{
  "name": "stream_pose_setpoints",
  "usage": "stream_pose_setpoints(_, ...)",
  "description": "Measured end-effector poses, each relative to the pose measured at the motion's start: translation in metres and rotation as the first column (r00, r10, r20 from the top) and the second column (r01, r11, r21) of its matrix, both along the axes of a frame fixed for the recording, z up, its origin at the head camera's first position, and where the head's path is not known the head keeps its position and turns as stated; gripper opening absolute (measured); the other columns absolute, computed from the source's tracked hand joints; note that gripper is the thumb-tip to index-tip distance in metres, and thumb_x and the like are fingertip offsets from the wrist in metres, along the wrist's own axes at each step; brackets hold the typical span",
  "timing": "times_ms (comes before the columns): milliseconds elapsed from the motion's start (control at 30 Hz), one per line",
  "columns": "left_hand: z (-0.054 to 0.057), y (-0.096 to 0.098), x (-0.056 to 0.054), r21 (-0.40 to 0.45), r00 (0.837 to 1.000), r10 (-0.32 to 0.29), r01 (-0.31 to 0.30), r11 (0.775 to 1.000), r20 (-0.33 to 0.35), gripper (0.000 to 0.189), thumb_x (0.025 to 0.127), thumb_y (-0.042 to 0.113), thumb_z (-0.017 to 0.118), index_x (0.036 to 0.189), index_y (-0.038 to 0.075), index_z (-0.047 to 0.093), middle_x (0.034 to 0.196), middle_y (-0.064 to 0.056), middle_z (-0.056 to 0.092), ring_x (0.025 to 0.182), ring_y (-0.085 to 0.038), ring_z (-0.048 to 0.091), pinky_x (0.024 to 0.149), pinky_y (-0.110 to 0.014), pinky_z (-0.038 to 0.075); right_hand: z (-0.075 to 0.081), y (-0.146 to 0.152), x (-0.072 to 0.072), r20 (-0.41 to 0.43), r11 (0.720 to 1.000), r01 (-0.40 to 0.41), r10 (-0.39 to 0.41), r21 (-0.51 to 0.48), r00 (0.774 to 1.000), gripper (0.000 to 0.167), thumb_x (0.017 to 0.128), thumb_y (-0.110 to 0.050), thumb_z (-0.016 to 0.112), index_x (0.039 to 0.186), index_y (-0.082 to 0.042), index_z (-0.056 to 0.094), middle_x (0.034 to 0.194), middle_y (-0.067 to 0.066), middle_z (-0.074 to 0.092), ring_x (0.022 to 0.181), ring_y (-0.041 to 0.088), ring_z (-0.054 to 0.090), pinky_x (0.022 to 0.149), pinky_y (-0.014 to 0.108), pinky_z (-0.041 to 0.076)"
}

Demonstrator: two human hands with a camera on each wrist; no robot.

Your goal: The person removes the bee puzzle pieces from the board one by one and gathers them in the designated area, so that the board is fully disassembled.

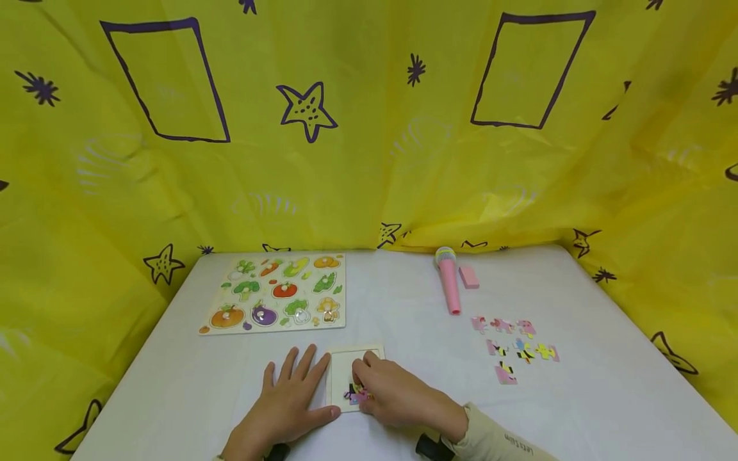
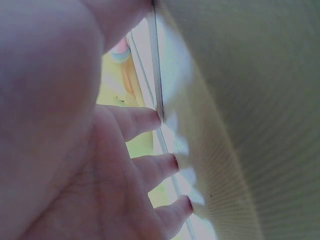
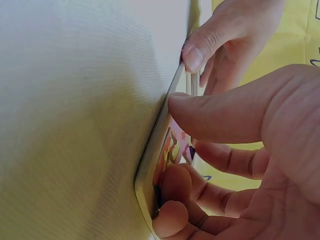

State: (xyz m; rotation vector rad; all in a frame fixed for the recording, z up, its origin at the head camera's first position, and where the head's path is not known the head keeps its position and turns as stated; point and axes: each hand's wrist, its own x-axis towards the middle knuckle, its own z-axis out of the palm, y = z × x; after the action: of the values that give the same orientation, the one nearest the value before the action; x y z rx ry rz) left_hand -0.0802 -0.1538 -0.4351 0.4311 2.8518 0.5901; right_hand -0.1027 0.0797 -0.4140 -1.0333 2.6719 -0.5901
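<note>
A small light wooden puzzle tray [image 1: 339,358] lies flat at the front middle of the table. Inside its lower part sit colourful pink, purple and black jigsaw pieces [image 1: 353,398]. My left hand [image 1: 288,400] rests on the table to the left, fingers spread, its fingertips and thumb at the tray's edge. Bent over the tray, my right hand [image 1: 398,389] has curled fingers and the thumb around a jigsaw piece [image 3: 175,140]. In the right wrist view, the right thumb lies at the tray's near rim while the fingertips reach inside. The hand partly hides the pieces.
Several loose jigsaw pieces [image 1: 524,351] lie in rows to the right. Behind them are a pink toy microphone [image 1: 449,282] and a pink block [image 1: 469,277]. A vegetable peg board [image 1: 277,301] lies at the back left. Yellow curtain [image 1: 369,160] encloses the white table [image 1: 398,307].
</note>
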Motion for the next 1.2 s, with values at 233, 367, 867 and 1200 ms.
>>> stream_pose_setpoints(233, -0.001, 0.000, 0.001, -0.010, 1.000, 0.008, -0.007, 1.000, 0.021, 0.096, 0.090, 0.063, 0.077, 0.163, 0.009, 0.045, 0.172, -0.022, 0.030, 0.157, -0.054, 0.016, 0.115, -0.084, 0.004, -0.002, 0.005, 0.003, 0.026, 0.995, -0.022, 0.025, -0.097, 0.999, 0.024, 0.097, -0.009, 0.079, 0.103, -0.017, 0.057, 0.096, -0.011, 0.051, 0.079, 0.005, 0.048, 0.072, 0.023, 0.046)
stream_pose_setpoints(367, 0.000, 0.001, 0.001, -0.019, 1.000, 0.012, -0.012, 1.000, 0.026, 0.096, 0.090, 0.064, 0.077, 0.163, 0.010, 0.046, 0.172, -0.022, 0.030, 0.158, -0.054, 0.016, 0.115, -0.083, 0.005, 0.000, 0.008, 0.004, 0.063, 0.988, -0.024, 0.034, -0.154, 0.997, 0.019, 0.100, -0.009, 0.076, 0.103, -0.016, 0.058, 0.096, -0.012, 0.052, 0.081, 0.002, 0.049, 0.074, 0.021, 0.046)
stream_pose_setpoints(867, -0.001, 0.000, 0.002, 0.008, 1.000, -0.007, 0.007, 1.000, -0.013, 0.096, 0.090, 0.062, 0.078, 0.162, 0.008, 0.046, 0.171, -0.023, 0.031, 0.157, -0.055, 0.018, 0.115, -0.084, 0.007, -0.006, 0.010, 0.005, -0.036, 0.967, -0.107, 0.101, -0.231, 0.994, 0.019, 0.101, 0.000, 0.071, 0.093, -0.015, 0.062, 0.089, -0.014, 0.057, 0.082, -0.001, 0.049, 0.077, 0.019, 0.047)
stream_pose_setpoints(1200, 0.001, 0.001, 0.001, -0.013, 1.000, 0.004, -0.004, 1.000, -0.012, 0.096, 0.089, 0.063, 0.079, 0.162, 0.010, 0.047, 0.171, -0.022, 0.031, 0.157, -0.054, 0.018, 0.115, -0.083, 0.006, -0.008, 0.004, 0.006, 0.013, 0.973, -0.045, 0.049, -0.228, 0.999, 0.022, 0.102, 0.004, 0.068, 0.099, -0.015, 0.057, 0.087, -0.014, 0.055, 0.080, 0.002, 0.051, 0.073, 0.020, 0.048)
